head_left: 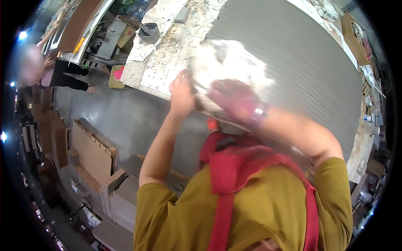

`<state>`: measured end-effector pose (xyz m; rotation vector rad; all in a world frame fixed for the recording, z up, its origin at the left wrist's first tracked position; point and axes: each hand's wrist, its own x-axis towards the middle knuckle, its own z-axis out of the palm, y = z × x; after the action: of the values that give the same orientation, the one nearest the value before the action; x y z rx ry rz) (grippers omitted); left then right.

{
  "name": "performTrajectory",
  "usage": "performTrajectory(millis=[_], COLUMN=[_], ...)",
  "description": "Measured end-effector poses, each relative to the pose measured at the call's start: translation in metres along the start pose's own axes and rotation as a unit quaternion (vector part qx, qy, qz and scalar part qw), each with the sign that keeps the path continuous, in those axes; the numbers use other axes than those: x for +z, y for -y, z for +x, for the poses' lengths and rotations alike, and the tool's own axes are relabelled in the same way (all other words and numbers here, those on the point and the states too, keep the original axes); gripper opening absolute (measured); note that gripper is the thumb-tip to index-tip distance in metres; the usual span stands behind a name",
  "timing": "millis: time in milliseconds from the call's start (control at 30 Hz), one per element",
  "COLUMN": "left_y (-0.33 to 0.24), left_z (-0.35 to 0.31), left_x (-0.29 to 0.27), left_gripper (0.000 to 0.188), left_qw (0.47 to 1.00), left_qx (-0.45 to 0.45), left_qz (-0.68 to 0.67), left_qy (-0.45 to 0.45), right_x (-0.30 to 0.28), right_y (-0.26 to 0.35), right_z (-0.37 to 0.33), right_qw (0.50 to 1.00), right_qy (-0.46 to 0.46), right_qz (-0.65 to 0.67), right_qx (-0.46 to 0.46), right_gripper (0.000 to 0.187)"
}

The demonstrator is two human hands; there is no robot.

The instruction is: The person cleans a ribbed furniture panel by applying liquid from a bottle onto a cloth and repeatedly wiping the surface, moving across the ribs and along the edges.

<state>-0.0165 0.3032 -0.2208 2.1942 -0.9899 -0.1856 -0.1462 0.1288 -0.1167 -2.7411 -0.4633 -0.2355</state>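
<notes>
So the black bag-lined tub (149, 33) sat on the bench, contents too dark to make out, and a yellow bin (116, 83) by the bench's corner had something pink (119, 74) in it. A grey block (181, 15) lay past the tub. White cloth (228, 62) was on the near-left end of the grey strips (289, 54), right hand (234, 98) on top, too blurry to tell its grip. Left hand (182, 94) was at the bench's front edge, fingers close together, grip unclear. Floor (113, 104) stretched between bench and cardboard stack (93, 148).
</notes>
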Motion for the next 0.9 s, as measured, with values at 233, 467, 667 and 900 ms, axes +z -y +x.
performTrajectory(millis=[233,467,667,900], left_y=[-0.012,0.001,-0.007,-0.005], left_z=[-0.002,-0.011,-0.005,0.000], left_x=[-0.005,0.009,-0.004,0.012], left_gripper=[0.070,0.043,0.066,0.046], left_qw=[0.996,0.993,0.996,0.979], left_qx=[0.023,-0.093,0.019,-0.169], left_qz=[0.083,-0.049,0.087,-0.116], left_qy=[-0.020,-0.059,-0.021,-0.011], right_x=[-0.014,0.015,-0.011,0.032], right_y=[-0.002,0.010,0.009,0.009], right_z=[-0.067,0.057,-0.028,0.093], right_qw=[0.988,0.999,0.990,0.996], right_qy=[0.113,0.051,0.108,0.029], right_qz=[-0.043,-0.015,-0.047,0.061], right_qx=[0.092,0.002,0.074,0.065], right_gripper=[0.037,0.025,0.029,0.028])
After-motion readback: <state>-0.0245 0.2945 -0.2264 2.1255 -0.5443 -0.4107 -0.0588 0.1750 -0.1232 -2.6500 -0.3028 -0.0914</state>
